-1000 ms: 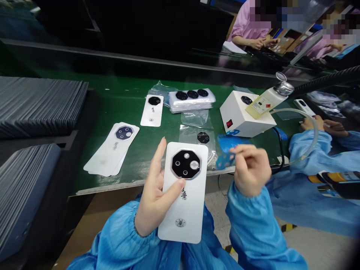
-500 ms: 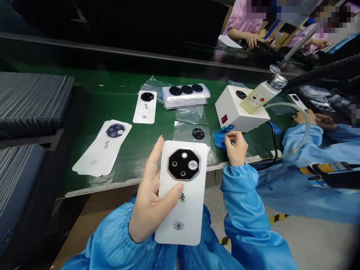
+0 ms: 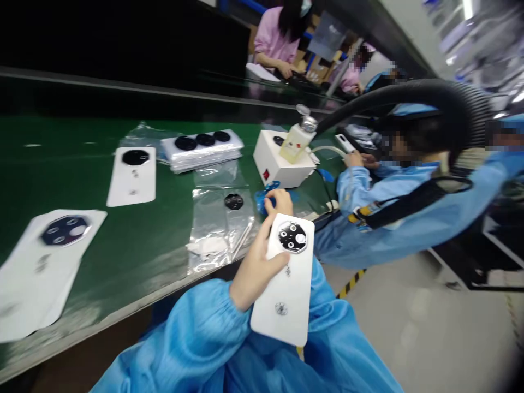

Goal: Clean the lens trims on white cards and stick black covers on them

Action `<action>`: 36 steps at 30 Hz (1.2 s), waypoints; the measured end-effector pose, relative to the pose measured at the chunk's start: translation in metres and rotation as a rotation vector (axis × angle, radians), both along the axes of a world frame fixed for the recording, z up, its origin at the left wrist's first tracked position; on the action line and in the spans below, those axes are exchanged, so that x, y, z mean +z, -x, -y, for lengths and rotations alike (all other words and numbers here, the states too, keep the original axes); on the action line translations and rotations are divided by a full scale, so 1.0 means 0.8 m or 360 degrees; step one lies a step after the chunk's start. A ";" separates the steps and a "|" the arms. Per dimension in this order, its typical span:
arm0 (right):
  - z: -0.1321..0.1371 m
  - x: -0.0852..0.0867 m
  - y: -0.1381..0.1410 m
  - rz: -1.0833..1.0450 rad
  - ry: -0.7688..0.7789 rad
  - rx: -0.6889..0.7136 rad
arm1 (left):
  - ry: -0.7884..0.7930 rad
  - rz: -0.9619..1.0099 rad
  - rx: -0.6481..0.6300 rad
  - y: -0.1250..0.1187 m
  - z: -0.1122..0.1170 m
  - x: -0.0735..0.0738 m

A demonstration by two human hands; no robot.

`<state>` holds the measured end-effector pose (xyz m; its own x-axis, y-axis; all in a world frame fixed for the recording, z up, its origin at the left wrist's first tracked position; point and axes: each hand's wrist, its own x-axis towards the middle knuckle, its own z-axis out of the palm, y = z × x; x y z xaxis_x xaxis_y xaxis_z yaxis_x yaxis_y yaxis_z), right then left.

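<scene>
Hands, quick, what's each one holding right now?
Left hand: closed on a white panel.
Right hand: partly hidden, fingers bent at the blue film; whether it grips any cannot be told.

Left grip (image 3: pixel 256 273) holds white panel (image 3: pixel 282 295), black camera patch (image 3: pixel 293 238) facing viewer. Right grip (image 3: pixel 282 201), partly hidden behind panel, at blue film (image 3: pixel 261 203) near white box (image 3: pixel 279 173); contact unclear. Bottle (image 3: pixel 295 144) atop box. Tabletop (image 3: pixel 151 240): overlapping panels (image 3: pixel 36 278), single panel (image 3: pixel 131 188), clear bag (image 3: pixel 208 215) containing black disc (image 3: pixel 234 201).
</scene>
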<state>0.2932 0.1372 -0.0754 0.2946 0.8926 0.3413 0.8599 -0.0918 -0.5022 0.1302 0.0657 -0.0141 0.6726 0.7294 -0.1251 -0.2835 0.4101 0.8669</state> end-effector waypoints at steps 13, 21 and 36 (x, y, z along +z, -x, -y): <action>0.000 -0.001 0.003 0.0045 0.0130 0.0026 | -0.0217 0.0144 -0.0472 -0.207 0.009 -0.022; 0.002 0.003 0.005 0.0075 0.0153 0.0022 | -0.0199 0.0101 -0.0751 -0.221 0.012 -0.029; 0.007 -0.001 0.000 -0.0033 0.0015 0.0132 | -0.0102 -0.0191 0.0101 0.070 0.053 0.040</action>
<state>0.2929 0.1317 -0.0761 0.2265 0.9174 0.3271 0.8541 -0.0256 -0.5195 0.0743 0.0232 0.0178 0.6076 0.7792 -0.1539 -0.1998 0.3375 0.9199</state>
